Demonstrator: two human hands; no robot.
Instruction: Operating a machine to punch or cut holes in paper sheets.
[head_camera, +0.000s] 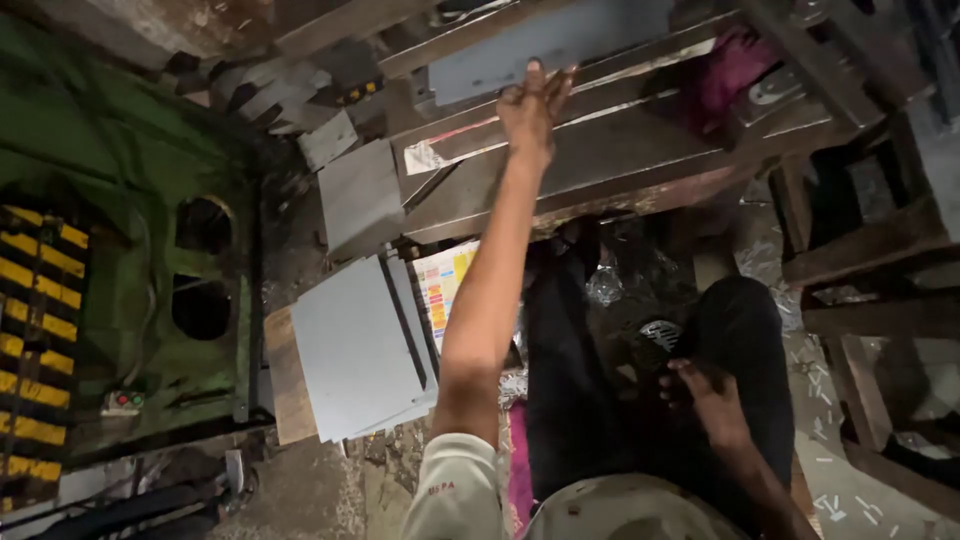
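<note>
A flat grey sheet (545, 45) lies on the slatted wooden table (640, 150) at the far side. The left hand (532, 100) is stretched out to it, fingers spread and resting on its near edge, not closed around it. The right hand (712, 400) lies loosely open on the person's dark-trousered right knee, holding nothing. To the left, on a low wooden board, sits a stack of grey sheets (355, 345), with another grey sheet (360, 197) just beyond it. A green machine (130, 250) stands further left.
</note>
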